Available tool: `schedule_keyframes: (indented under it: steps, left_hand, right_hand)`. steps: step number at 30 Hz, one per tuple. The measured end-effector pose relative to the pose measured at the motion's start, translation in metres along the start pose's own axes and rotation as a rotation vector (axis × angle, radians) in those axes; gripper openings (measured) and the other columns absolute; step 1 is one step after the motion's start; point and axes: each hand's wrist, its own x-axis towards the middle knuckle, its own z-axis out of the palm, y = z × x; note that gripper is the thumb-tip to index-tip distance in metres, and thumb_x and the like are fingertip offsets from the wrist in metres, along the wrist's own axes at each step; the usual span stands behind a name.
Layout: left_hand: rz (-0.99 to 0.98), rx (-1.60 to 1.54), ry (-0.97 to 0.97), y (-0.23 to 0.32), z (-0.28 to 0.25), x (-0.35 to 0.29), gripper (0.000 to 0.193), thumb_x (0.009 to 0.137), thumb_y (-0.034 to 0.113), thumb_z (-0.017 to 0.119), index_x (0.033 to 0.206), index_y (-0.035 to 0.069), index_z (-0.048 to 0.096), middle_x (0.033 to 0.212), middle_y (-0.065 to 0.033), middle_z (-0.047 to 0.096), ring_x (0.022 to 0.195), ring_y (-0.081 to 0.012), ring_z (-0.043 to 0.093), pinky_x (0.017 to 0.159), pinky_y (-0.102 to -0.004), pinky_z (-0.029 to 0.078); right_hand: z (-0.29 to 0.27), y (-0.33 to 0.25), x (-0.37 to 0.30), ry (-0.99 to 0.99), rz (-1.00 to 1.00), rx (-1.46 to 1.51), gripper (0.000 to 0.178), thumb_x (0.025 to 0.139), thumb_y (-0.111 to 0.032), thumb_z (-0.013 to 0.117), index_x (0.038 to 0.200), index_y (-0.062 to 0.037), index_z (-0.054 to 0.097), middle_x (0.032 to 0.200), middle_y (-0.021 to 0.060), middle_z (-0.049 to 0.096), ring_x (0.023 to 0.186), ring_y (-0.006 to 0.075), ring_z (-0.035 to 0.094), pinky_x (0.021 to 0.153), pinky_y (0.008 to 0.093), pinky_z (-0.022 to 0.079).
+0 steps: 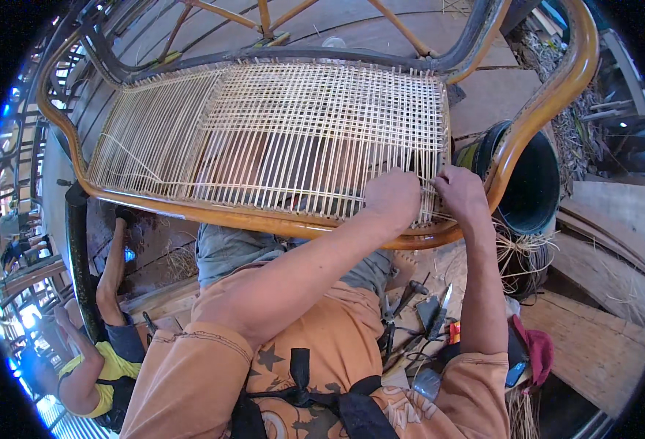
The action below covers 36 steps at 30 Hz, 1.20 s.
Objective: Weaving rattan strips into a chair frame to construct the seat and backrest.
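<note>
Frame (227, 220): over the lap (233, 254).
Weave (330, 95): close along frame's far right; apparently done.
Left end: strands (147, 121) one way only; crossing apparently undone.
Near right: strands mostly uncrossed.
Left hand (394, 196): curled at frame's near right corner; hold hidden, I cannot tell.
Right hand (463, 193): fingers drawn together beside it; hold I cannot tell.

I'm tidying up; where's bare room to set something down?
Mostly bare: wooden plank right of the red cloth, below stacked boards. Crowded: around the knife; near right corner of the cane panel, at left hand and right hand.
</note>
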Motion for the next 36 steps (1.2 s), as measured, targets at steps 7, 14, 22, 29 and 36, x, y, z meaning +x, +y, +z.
schedule_keyframes:
  steps: [7, 14, 22, 29, 36]
  left_hand:
    - [-0.217, -0.368, -0.213, -0.016, -0.002, 0.022, 0.023, 0.078, 0.022, 0.06, 0.081, 0.002, 0.069, 0.083, -0.0217, 0.066, 0.081, -0.0365, 0.065, 0.071, -0.0447, 0.052]
    - [-0.235, -0.457, -0.31, -0.015, -0.011, 0.021, 0.024, 0.074, 0.025, 0.058, 0.076, 0.004, 0.069, 0.074, -0.0203, 0.065, 0.075, -0.0374, 0.064, 0.069, -0.0453, 0.051]
    - [-0.016, -0.082, 0.058, -0.014, 0.002, 0.002, 0.017, 0.085, 0.02, 0.056, 0.082, 0.004, 0.062, 0.08, -0.0161, 0.062, 0.074, -0.0337, 0.063, 0.066, -0.0449, 0.051]
    - [-0.189, -0.149, -0.102, -0.012, 0.001, 0.008, 0.017, 0.083, 0.022, 0.057, 0.082, 0.006, 0.065, 0.08, -0.0162, 0.065, 0.075, -0.0324, 0.064, 0.067, -0.0438, 0.051]
    - [-0.306, -0.466, -0.057, -0.022, 0.002, 0.015, 0.02, 0.077, 0.021, 0.058, 0.071, 0.004, 0.066, 0.076, -0.0186, 0.065, 0.073, -0.0328, 0.064, 0.069, -0.0422, 0.051]
  right_hand:
    - [-0.009, -0.005, 0.001, -0.047, 0.095, 0.062, 0.024, 0.079, -0.025, 0.059, 0.081, -0.0006, 0.061, 0.081, 0.0225, 0.062, 0.08, 0.0386, 0.061, 0.072, 0.047, 0.047]
    - [-0.016, -0.002, -0.001, -0.094, 0.106, 0.11, 0.024, 0.08, -0.025, 0.057, 0.079, -0.0008, 0.059, 0.078, 0.0221, 0.061, 0.078, 0.0387, 0.061, 0.068, 0.0456, 0.047]
    - [-0.004, -0.013, 0.004, -0.147, 0.066, -0.132, 0.024, 0.088, -0.027, 0.054, 0.088, -0.0035, 0.06, 0.085, 0.0203, 0.064, 0.082, 0.0384, 0.062, 0.074, 0.0478, 0.048]
    - [-0.006, -0.015, 0.003, -0.142, 0.03, -0.119, 0.026, 0.087, -0.027, 0.052, 0.086, -0.0028, 0.06, 0.084, 0.0209, 0.064, 0.082, 0.0381, 0.062, 0.074, 0.0475, 0.048]
    - [-0.009, -0.007, 0.003, -0.181, 0.035, -0.053, 0.025, 0.086, -0.027, 0.053, 0.086, -0.0025, 0.06, 0.083, 0.021, 0.064, 0.082, 0.0378, 0.062, 0.075, 0.047, 0.047]
